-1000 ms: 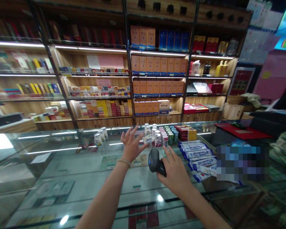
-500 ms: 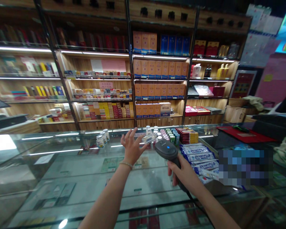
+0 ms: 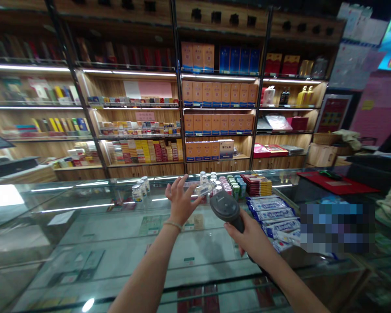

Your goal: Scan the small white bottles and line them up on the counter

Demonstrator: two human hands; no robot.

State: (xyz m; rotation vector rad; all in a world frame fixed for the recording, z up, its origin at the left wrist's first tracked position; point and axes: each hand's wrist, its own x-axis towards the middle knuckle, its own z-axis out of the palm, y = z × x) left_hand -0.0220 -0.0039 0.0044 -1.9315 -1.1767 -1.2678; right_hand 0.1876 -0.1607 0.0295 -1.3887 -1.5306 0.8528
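Note:
Between the thumb and index finger of my left hand (image 3: pixel 180 200) is a small clear jar (image 3: pixel 203 189) lying sideways with a label; the other fingers are raised. My right hand (image 3: pixel 247 232) grips the handle of a dark grey barcode scanner (image 3: pixel 225 205), whose head is just right of the jar and apart from it. Behind the jar stand several small white-capped jars (image 3: pixel 202 175), with green-banded containers (image 3: pixel 236 191) to their right. Another cluster of small jars (image 3: pixel 137 193) stands left of my left hand.
The glass counter (image 3: pixel 117 243) spreads under both arms. To the right lie a stack of red and gold packs (image 3: pixel 256 184) and blue-and-white packets (image 3: pixel 273 213). A red mat (image 3: pixel 339 184) lies further right. Stocked wooden shelves (image 3: pixel 211 166) line the wall behind.
My right hand has tilted the scanner and shifted it slightly left; the blue light on its top no longer shows. My left hand and the jar hold nearly the same place.

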